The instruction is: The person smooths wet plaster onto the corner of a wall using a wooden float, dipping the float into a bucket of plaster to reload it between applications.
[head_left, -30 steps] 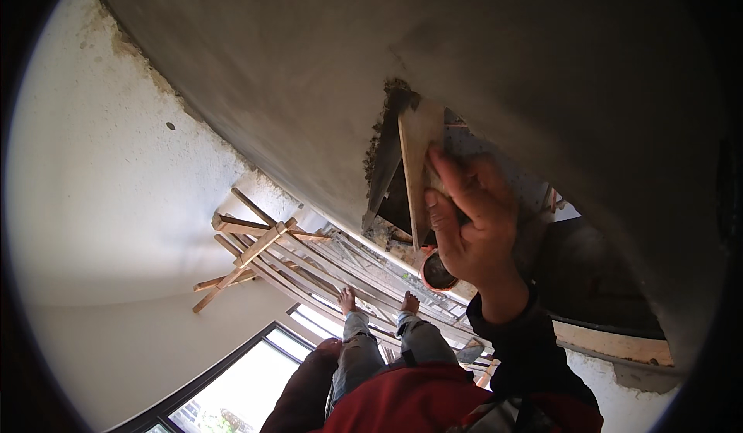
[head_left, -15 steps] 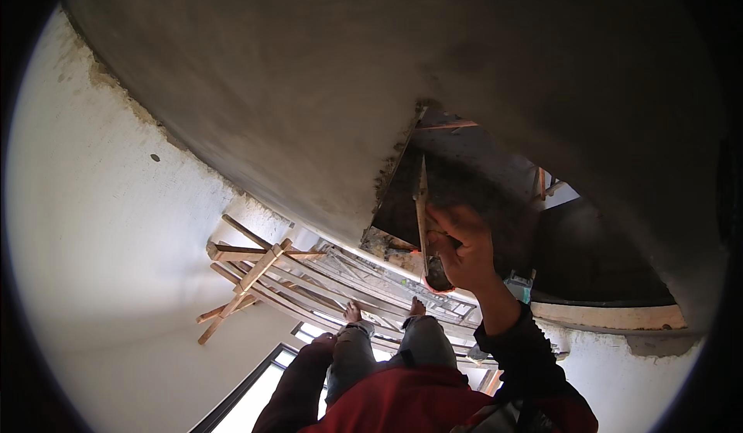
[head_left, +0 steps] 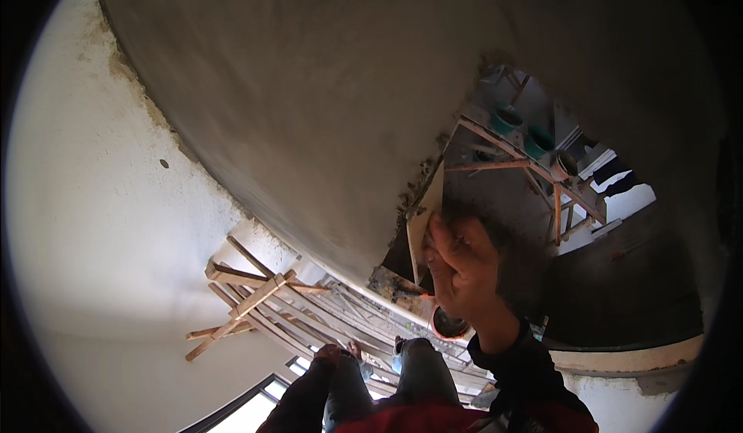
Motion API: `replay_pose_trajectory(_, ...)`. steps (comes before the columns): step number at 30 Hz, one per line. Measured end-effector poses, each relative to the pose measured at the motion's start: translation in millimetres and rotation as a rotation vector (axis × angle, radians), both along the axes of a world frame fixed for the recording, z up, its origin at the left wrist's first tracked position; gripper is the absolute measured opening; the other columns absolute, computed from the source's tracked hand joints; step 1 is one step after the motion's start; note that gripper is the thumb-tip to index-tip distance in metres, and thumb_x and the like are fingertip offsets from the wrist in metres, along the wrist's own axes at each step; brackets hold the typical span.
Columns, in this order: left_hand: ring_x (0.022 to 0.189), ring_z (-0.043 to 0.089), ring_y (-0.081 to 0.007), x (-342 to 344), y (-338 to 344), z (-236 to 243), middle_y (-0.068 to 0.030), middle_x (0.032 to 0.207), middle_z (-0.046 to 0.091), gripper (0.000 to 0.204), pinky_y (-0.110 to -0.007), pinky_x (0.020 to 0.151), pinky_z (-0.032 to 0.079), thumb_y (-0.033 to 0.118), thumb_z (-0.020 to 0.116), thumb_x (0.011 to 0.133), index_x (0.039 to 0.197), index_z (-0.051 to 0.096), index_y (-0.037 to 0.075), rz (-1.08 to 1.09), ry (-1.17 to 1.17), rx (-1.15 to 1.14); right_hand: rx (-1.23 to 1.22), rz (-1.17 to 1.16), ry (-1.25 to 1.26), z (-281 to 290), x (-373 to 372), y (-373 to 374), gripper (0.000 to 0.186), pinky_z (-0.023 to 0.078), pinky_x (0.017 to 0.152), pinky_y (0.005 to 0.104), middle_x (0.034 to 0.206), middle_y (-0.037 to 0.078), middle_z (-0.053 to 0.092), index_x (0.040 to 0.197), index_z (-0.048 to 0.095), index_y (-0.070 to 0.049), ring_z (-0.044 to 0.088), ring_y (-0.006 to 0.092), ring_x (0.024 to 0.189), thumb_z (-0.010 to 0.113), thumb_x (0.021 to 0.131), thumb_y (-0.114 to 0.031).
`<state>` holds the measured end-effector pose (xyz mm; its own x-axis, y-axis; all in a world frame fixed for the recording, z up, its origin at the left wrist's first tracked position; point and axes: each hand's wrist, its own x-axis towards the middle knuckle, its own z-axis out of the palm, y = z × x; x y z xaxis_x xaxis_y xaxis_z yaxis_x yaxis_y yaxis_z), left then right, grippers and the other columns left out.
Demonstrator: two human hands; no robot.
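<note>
My right hand is closed around a pale wooden board, held at the rough dark edge of an opening in the large curved grey plastered surface. Just below my right hand is an orange-rimmed bucket with dark contents. My left hand is low in the view, against my left leg; its fingers are too small and shaded to make out.
Wooden poles and planks form scaffolding beside the white wall; my feet are on it. Through the opening show a wooden trestle, green buckets and dark shapes. A window is at lower left.
My right hand and board have shifted, lower in the view than a second ago. More of the opening shows, with buckets and trestle now visible through it. My left hand stays by my leg.
</note>
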<state>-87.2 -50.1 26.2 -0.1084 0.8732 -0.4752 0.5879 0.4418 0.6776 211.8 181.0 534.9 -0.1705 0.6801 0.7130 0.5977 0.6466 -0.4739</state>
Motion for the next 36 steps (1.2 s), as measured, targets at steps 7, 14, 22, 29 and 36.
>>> replay_pose_trajectory(7, 0.089, 0.070, -0.0283, 49.2, 125.6, -59.2, -0.0146, 0.098, 0.071, 0.026, -0.038, 0.079, 0.058, 0.021, 0.068, 0.085, 0.105, 0.069, 0.004, 0.395, -0.121, 0.352, 0.020, -0.006, -0.031, -62.2, 45.3, -0.6, 0.046, 0.047, 0.063, 0.0303, 0.087, 0.012, 0.056, 0.124, 0.065, -0.003, 0.059, 0.0223, 0.072, 0.067, 0.079, 0.003)
replay_pose_trajectory(14, 0.085, 0.067, -0.0280, 36.4, 234.0, -140.2, -0.0157, 0.094, 0.070, 0.024, -0.038, 0.077, 0.055, 0.014, 0.067, 0.082, 0.102, 0.067, -0.001, 0.801, -0.099, 0.622, 0.348, 0.064, -0.166, 28.5, 40.6, 20.0, 0.043, 0.037, 0.063, 0.0294, 0.080, 0.006, 0.048, 0.127, 0.062, 0.000, 0.046, 0.0158, 0.070, 0.062, 0.084, -0.003)
replay_pose_trajectory(22, 0.098, 0.060, -0.0267, 9.4, 354.2, -121.1, -0.0176, 0.113, 0.061, 0.036, -0.037, 0.089, 0.048, 0.013, 0.059, 0.091, 0.123, 0.054, -0.003, 1.036, -0.332, 0.987, 0.306, 0.118, -0.227, -92.4, 39.2, -0.6, 0.039, 0.043, 0.066, 0.0396, 0.080, 0.013, 0.052, 0.123, 0.063, 0.000, 0.053, 0.0270, 0.071, 0.062, 0.084, -0.005)
replay_pose_trajectory(29, 0.121, 0.054, -0.0299, -15.3, 388.5, -137.5, -0.0203, 0.131, 0.057, 0.052, -0.038, 0.104, 0.039, 0.035, 0.051, 0.100, 0.135, 0.047, -0.004, 0.791, -0.465, 1.097, 0.376, 0.104, -0.237, -182.7, 61.7, 17.3, 0.045, 0.041, 0.065, 0.0300, 0.081, 0.004, 0.047, 0.132, 0.060, -0.005, 0.045, 0.0152, 0.069, 0.063, 0.087, -0.005)
replay_pose_trajectory(36, 0.134, 0.045, -0.0346, 6.4, 387.1, -127.9, -0.0254, 0.144, 0.046, 0.073, -0.038, 0.110, 0.035, 0.052, 0.045, 0.100, 0.148, 0.033, -0.002, 0.615, -0.354, 1.046, 0.485, 0.031, -0.111, -94.7, 31.3, 21.5, 0.042, 0.046, 0.074, 0.0397, 0.086, 0.012, 0.053, 0.130, 0.063, -0.014, 0.055, 0.0271, 0.078, 0.063, 0.087, -0.013)
